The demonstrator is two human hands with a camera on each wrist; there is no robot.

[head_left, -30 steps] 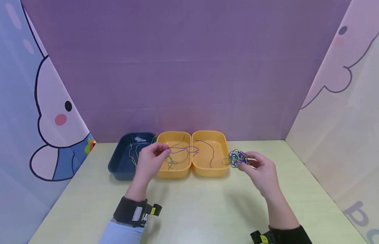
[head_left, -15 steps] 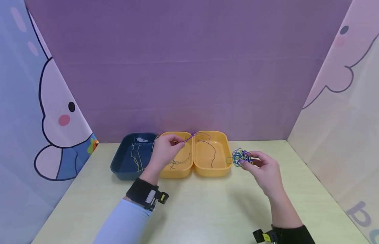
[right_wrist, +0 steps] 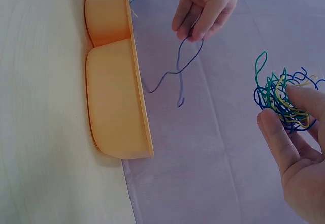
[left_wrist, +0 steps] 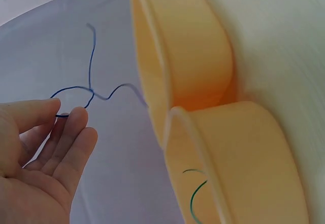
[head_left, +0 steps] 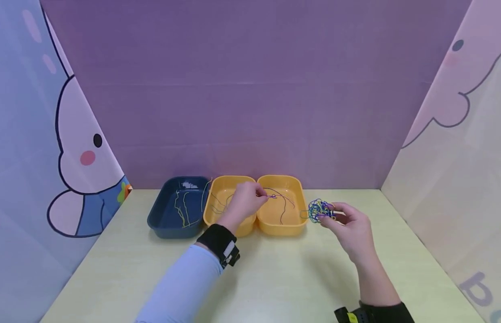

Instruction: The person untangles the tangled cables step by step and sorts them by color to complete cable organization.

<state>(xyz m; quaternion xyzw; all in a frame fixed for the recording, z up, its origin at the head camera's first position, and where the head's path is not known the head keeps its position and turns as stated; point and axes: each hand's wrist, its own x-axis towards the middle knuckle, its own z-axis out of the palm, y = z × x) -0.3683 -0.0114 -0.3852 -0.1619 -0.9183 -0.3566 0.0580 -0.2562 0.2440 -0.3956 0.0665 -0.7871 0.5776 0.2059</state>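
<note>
Between thumb and fingertips, my left hand [head_left: 244, 202] pinches a bent blue wire [left_wrist: 91, 74], its loose ends hanging over the right yellow tray [head_left: 280, 229]. The same wire [right_wrist: 180, 82] also shows in the right wrist view, looped below the fingers. To the right, my right hand [head_left: 351, 231] holds up a tangled ball of blue, green and yellow wires [head_left: 320, 211], with a green loop sticking out of it. One blue wire [head_left: 284, 210] lies in the right yellow tray.
A middle yellow tray [head_left: 213, 217] with green wires stands against the right one. Left of it, a dark blue tray [head_left: 175, 232] holds several yellow wires, one reaching over its rim. A purple backdrop [head_left: 250, 98] rises behind the pale table [head_left: 282, 278].
My left hand has moved right with the blue wire, from the dark blue tray's edge to the right yellow tray, and lowered lately. The right hand with the tangled ball has hardly moved.
</note>
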